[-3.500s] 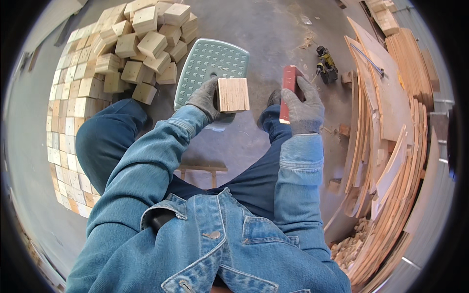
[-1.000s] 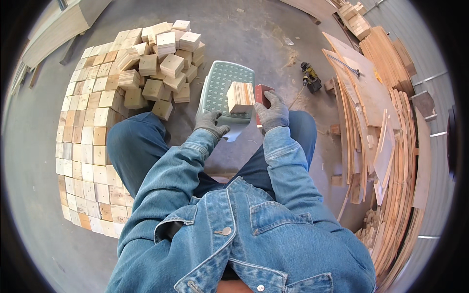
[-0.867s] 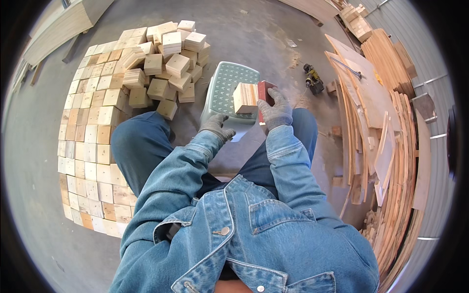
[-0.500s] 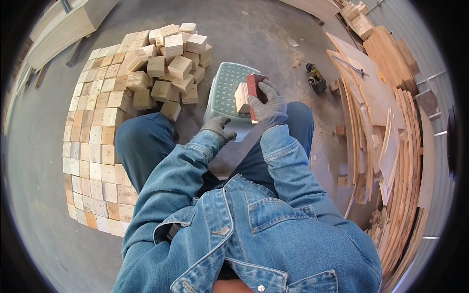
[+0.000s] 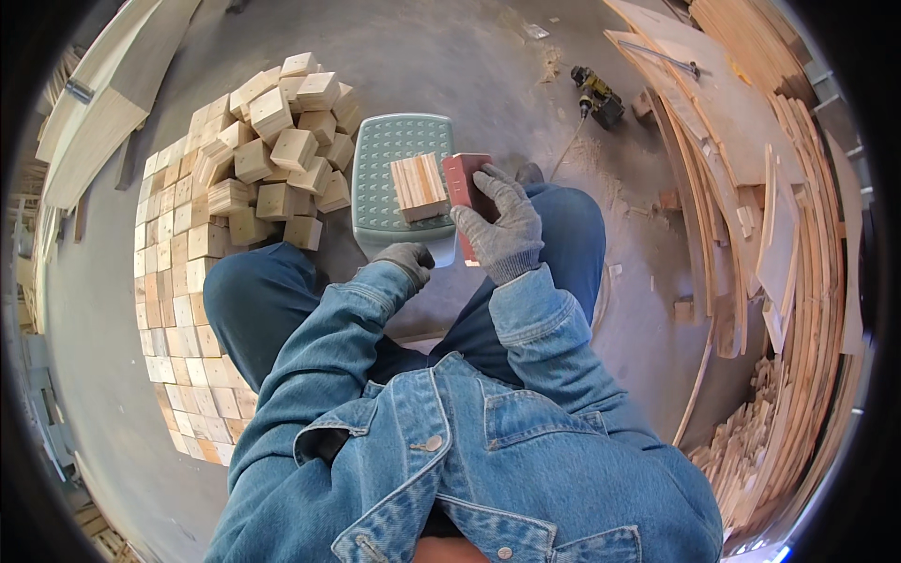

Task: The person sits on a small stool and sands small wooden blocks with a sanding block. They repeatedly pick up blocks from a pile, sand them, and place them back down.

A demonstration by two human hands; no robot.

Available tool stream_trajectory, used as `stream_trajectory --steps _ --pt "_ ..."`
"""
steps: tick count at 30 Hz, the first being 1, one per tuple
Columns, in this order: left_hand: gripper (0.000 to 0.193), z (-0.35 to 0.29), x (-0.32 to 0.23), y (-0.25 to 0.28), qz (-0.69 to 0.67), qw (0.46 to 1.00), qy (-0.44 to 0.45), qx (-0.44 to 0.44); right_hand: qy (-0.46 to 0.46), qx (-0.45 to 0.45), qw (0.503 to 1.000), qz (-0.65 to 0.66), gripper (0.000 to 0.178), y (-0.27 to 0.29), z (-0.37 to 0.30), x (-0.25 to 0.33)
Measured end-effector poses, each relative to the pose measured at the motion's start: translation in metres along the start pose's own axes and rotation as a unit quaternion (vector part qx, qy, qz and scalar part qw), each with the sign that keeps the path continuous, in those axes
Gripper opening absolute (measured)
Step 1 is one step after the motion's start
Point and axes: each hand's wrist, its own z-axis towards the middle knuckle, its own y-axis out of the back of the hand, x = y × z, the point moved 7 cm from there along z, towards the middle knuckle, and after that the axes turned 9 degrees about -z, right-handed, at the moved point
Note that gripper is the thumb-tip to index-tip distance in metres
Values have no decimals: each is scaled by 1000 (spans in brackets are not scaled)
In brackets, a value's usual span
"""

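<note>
My right hand (image 5: 502,220), in a grey knit glove, grips a flat reddish-brown block that looks like a sanding block (image 5: 466,192), held upright at the right edge of the stool. Close to its left, a wooden block (image 5: 419,188) with a striped, layered face sits on the grey-green step stool (image 5: 389,150). My gloved left hand (image 5: 408,260) is at the stool's near edge, its fingers curled in and nothing seen in them.
Left of the stool is a heap of loose wooden blocks (image 5: 296,148), beside neat rows of blocks (image 5: 178,310). A yellow and black drill (image 5: 598,97) lies on the floor at the far right. Boards and plywood sheets (image 5: 718,141) are stacked along the right side.
My view has shifted, so the stool appears further left. The sanding block now stands clear of the wooden block, showing more of it. My left hand's fingers, spread before, have curled in.
</note>
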Motion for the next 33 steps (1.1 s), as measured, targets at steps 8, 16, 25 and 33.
stream_trajectory --steps 8,16,25,33 --pt "42 25 -22 -50 167 971 20 171 -19 24 999 39 58 15 -1 0" --pt "48 34 -27 -65 184 975 20 125 -22 14 996 83 58 40 5 -18" --pt "59 5 65 -82 221 966 53 122 -51 -6 994 93 57 44 -4 -29" --pt "59 -14 58 -41 59 997 48 19 -16 -4 998 54 55 18 -11 -28"
